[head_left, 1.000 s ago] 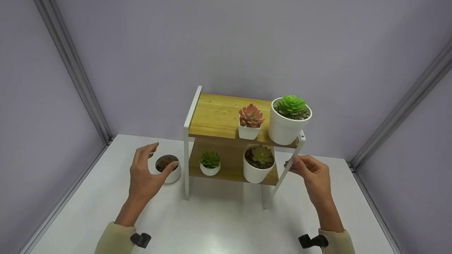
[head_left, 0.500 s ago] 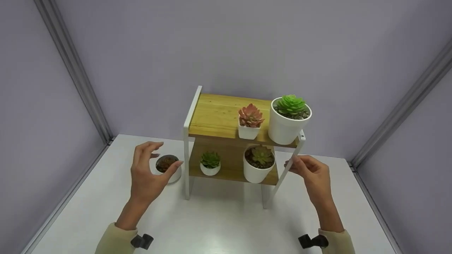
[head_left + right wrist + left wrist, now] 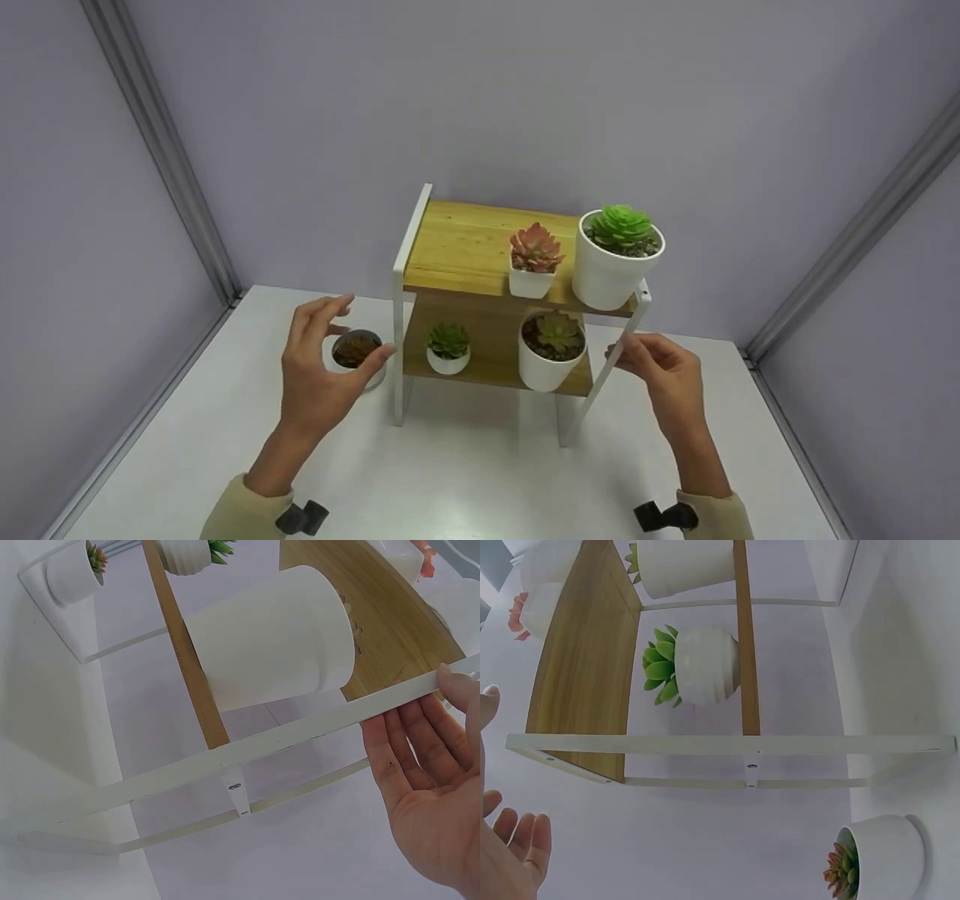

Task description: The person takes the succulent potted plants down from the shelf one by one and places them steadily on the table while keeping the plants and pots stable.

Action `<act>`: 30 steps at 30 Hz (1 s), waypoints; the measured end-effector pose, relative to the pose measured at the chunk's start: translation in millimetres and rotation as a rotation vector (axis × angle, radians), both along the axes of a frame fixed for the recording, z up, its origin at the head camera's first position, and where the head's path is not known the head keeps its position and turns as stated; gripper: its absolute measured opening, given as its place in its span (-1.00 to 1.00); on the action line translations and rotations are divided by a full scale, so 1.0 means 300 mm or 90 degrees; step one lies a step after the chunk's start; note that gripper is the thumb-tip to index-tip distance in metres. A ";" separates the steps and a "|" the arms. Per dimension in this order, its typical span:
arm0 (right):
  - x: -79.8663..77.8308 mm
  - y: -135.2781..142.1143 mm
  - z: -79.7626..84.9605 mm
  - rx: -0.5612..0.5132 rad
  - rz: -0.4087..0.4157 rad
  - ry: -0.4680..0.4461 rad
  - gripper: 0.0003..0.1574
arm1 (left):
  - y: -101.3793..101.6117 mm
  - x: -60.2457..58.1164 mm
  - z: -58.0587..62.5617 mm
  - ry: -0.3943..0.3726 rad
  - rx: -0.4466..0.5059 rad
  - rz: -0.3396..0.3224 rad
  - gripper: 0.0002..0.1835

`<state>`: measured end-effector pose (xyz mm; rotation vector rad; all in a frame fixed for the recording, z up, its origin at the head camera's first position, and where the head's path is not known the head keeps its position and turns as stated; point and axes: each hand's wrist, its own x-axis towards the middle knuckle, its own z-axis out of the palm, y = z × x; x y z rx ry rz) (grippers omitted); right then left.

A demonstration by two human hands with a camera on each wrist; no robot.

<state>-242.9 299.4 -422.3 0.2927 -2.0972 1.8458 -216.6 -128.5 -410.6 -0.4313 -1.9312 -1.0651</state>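
Note:
A two-tier wooden plant shelf (image 3: 466,247) with a white metal frame stands on the table. My right hand (image 3: 663,371) grips its right front post (image 3: 300,731), thumb on one side and fingers on the other. Held in a wide C with nothing in it, my left hand (image 3: 324,375) is beside the left post (image 3: 667,744). In the head view it overlaps a white pot with a reddish succulent (image 3: 355,349), which stands on the table left of the shelf. The left wrist view shows the fingers well above that pot.
On the top board are a pink succulent (image 3: 534,262) in a square pot and a large pot with a bright green succulent (image 3: 615,262). The lower board holds a small green succulent (image 3: 448,349) and a larger potted succulent (image 3: 551,352). Grey walls (image 3: 510,97) enclose the table.
My left hand has shifted slightly right and up, its thumb now close to the left post in the head view. My right hand keeps its grip; the plants stay on their boards.

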 end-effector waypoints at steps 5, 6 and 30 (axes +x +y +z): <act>0.003 0.010 -0.007 0.011 0.023 0.006 -0.64 | 0.014 0.023 0.036 0.002 0.003 -0.023 -0.21; 0.003 0.012 -0.009 0.008 0.026 0.007 -0.65 | 0.017 0.028 0.044 0.005 0.003 -0.029 -0.20; -0.006 0.011 -0.005 -0.013 0.049 0.021 -0.66 | 0.085 0.057 0.196 0.016 -0.021 -0.147 -0.12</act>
